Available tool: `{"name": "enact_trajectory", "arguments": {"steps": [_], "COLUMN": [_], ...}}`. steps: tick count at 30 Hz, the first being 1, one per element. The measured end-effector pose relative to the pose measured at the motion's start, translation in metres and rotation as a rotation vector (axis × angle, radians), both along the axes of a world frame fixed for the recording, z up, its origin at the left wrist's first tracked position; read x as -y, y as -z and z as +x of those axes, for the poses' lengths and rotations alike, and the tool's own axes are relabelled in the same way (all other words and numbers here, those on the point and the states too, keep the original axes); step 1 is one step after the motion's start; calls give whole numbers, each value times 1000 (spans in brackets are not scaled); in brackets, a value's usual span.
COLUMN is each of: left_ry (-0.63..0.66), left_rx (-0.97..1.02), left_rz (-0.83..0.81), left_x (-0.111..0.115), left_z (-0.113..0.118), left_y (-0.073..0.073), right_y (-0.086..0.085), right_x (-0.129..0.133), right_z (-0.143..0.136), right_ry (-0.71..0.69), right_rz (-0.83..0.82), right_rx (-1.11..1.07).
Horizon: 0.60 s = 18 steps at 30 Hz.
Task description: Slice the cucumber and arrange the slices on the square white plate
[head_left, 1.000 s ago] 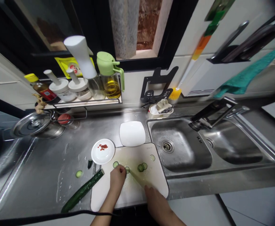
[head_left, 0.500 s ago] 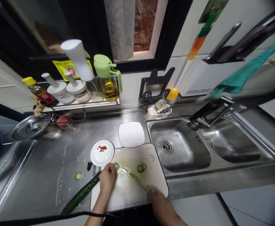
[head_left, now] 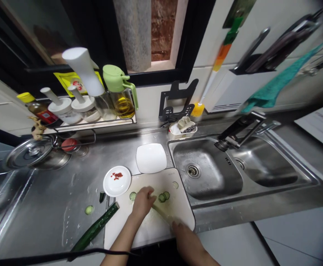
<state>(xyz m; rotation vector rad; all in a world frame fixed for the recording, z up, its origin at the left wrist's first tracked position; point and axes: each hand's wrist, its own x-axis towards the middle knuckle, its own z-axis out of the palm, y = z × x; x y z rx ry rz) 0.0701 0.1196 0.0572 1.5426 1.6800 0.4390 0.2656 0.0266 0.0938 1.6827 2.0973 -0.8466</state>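
My right hand (head_left: 186, 238) is closed around the handle of a knife (head_left: 162, 214), its blade lying across the white cutting board (head_left: 130, 232) and pointing up-left. Over the middle of the board, my left hand (head_left: 143, 202) has its fingers bent and slightly apart, with nothing visible in them; its fingertips are near the knife tip. Just right of them lie overlapping cucumber slices (head_left: 163, 197). Another cucumber slice (head_left: 133, 196) rests left of my left hand, and a pale slice (head_left: 175, 185) is near the far right corner. The cut cucumber (head_left: 96, 229) lies across the board's left edge.
A round plate (head_left: 108, 184) with red pieces and a square white plate (head_left: 151, 158) stand behind the board. A cucumber end (head_left: 102, 197) and slice (head_left: 89, 210) lie on the steel counter. The double sink (head_left: 205, 173) is to the right, a seasoning rack (head_left: 95, 125) at back left.
My left hand has moved right, away from the single slice, towards the overlapping slices. My right hand and the knife stay nearly where they were. The view has shifted slightly.
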Motion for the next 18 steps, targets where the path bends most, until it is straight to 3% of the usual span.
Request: {"name": "enact_trajectory", "arguments": {"steps": [5, 18], "left_ry": [133, 79], "left_rx": [-88, -92], "left_rz": [-114, -161], "left_x": [-14, -13], "left_z": [29, 37], "left_y": [-1, 1], "right_y": [-12, -13], "right_x": [-4, -4], "right_z": [-5, -7], "right_ry": [13, 63], "right_rz": [-59, -100], "right_rx": [35, 17]}}
